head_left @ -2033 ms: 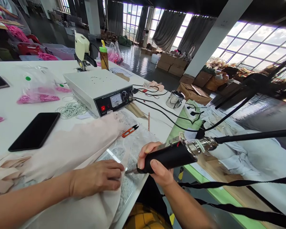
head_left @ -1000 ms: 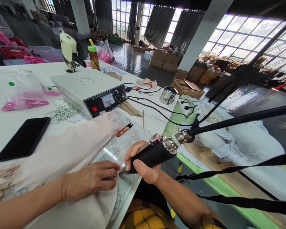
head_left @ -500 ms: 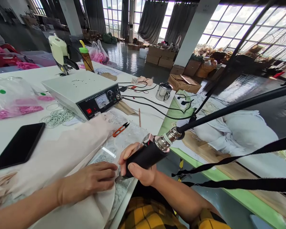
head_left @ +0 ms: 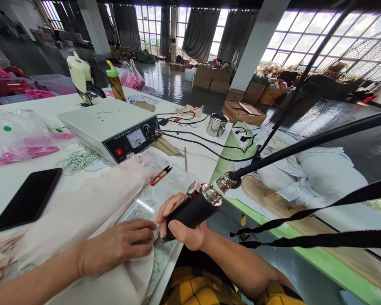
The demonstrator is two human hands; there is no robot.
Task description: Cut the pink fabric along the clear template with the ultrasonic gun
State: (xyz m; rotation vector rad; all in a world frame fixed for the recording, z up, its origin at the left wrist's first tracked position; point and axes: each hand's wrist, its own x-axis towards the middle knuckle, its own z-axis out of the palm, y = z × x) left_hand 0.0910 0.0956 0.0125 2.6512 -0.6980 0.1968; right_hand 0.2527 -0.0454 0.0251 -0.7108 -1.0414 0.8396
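the right hand [head_left: 190,235] has fingers wrapped around the black tool [head_left: 190,212] by the table [head_left: 200,164] edge, and the left hand [head_left: 122,245] rests on the pale cloth [head_left: 93,195], pinching or not i cannot tell.

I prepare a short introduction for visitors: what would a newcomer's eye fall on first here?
Probably the black handheld tool, low in the middle, gripped by the right hand, its cable leading off to the right. To its left, the left hand rests on pale cloth. Farther back on the table, a white box shows a red switch on its black front panel.
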